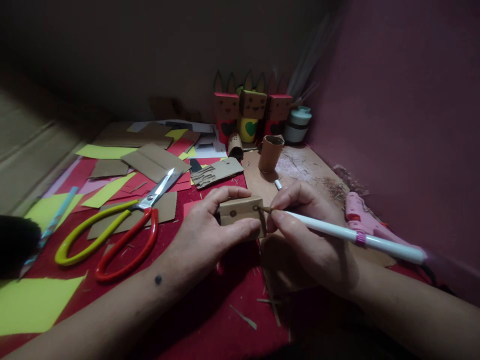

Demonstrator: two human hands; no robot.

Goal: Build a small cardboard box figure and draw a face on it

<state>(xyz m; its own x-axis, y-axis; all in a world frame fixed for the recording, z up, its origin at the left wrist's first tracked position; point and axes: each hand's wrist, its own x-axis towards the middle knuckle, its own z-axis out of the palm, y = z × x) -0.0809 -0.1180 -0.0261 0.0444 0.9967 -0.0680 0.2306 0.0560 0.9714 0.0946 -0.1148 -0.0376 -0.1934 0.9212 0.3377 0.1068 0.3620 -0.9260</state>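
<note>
My left hand (210, 227) is closed around a small brown cardboard piece (240, 212), with the thumb below and the fingers over its top edge. A small dark dot is drawn on its left part. My right hand (307, 235) pinches a white marker pen (352, 236) near its tip. The pen tip touches the cardboard's upper right corner, where a small circle is drawn. The pen's body runs out to the right over the tabletop.
Red and yellow handled scissors (123, 225) lie left of my hands on red, yellow and brown paper scraps (150, 162). A pink glue gun (362, 217) rests at the right by the wall. A cardboard tube (270, 152), paper figures (249, 110) and a white jar (298, 125) stand behind.
</note>
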